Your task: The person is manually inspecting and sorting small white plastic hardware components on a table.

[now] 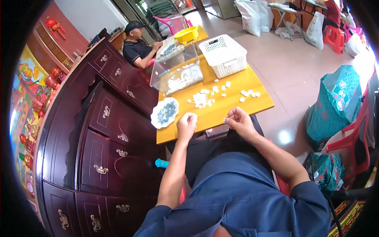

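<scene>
My left hand is curled closed at the near edge of the yellow table, beside a white scalloped dish of small dark grey parts. A bit of white shows at its fingertips, but what it holds is hidden. To the right, my right hand pinches a tiny dark-and-white part between thumb and fingers, slightly apart from the left hand. Just beyond the hands lies a loose cluster of small white pieces. Several more white pieces sit nearer the table's right edge.
A clear plastic bin of white pieces and a white perforated basket stand on the table. Past them, a person works near a yellow basin. Dark wooden drawers line the left; a teal bag stands right.
</scene>
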The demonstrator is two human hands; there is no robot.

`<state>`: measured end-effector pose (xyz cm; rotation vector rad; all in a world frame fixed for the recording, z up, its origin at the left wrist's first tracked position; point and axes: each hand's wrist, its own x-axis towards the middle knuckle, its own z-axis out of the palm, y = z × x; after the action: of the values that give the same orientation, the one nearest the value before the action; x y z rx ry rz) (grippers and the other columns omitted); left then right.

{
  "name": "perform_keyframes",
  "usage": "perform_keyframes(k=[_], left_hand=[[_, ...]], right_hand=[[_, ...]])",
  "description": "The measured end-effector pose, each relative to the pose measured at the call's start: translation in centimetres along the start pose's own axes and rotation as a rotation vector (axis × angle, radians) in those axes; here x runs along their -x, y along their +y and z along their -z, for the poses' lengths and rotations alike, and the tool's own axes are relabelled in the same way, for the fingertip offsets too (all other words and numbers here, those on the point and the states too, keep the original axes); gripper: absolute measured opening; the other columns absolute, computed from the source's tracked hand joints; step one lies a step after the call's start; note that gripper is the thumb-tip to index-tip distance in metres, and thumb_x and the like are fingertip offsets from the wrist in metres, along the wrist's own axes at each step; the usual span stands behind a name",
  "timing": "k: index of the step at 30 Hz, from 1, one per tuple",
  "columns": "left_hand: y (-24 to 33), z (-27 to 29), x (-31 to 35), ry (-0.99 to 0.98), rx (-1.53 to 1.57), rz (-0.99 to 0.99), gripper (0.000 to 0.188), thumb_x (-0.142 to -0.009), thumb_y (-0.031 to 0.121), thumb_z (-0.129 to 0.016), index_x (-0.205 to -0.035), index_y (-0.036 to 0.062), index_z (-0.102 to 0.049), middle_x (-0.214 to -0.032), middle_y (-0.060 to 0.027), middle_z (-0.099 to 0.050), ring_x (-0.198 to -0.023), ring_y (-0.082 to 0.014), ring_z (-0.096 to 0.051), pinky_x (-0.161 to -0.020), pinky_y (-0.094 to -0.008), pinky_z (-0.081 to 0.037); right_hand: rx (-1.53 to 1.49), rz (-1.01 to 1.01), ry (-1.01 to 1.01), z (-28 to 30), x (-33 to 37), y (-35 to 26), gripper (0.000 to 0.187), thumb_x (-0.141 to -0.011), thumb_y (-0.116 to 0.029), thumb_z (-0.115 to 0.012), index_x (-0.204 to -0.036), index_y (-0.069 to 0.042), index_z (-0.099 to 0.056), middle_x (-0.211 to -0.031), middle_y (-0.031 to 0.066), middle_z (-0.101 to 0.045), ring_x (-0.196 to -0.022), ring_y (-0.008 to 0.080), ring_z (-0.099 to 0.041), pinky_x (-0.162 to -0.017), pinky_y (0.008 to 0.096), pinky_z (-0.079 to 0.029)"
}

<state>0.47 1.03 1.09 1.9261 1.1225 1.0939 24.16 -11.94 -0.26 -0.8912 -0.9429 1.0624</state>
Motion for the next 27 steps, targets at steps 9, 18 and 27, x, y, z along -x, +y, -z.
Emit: perform_keyframes(k=[9,18,27], left_hand=[[3.3,-1.7,3.2,-0.13,0.385,0.192,0.014,-0.1,0.012,-0.062,-0.111,0.0041,-0.066,-0.08,0.0004,-0.062,-0.058,-0.0043,-0.054,-0.051,-0.02,-0.046],[4.5,-2.3,4.0,-0.312,0.469,0.197,0.021,-0.094,0.005,-0.067,-0.114,-0.0004,-0.064,-0.079,-0.0001,-0.063,-0.062,-0.0055,-0.056,-0.056,-0.0204,-0.047],[4.2,-2.5,4.7,-0.297,0.523,0.207,0.012,-0.097,0.011,-0.065,-0.105,0.0011,-0.064,-0.078,-0.0009,-0.063,-0.062,-0.0064,-0.058,-0.056,-0.0209,-0.047]], right_hand=[[0.039,-0.002,-0.011,-0.1,-0.1,-0.3,0.018,-0.092,-0.006,-0.069,-0.104,-0.003,-0.056,-0.086,0.0011,-0.062,-0.069,0.0072,-0.058,-0.061,0.0229,-0.05],[0.058,0.003,-0.004,0.1,-0.2,-0.6,0.018,-0.092,-0.005,-0.069,-0.104,-0.002,-0.055,-0.083,0.0012,-0.062,-0.067,0.0071,-0.058,-0.06,0.0223,-0.049],[-0.018,-0.006,-0.025,0.0,-0.1,-0.1,0.019,-0.092,-0.003,-0.07,-0.104,-0.004,-0.056,-0.084,0.0005,-0.062,-0.066,0.0065,-0.058,-0.058,0.0219,-0.049]])
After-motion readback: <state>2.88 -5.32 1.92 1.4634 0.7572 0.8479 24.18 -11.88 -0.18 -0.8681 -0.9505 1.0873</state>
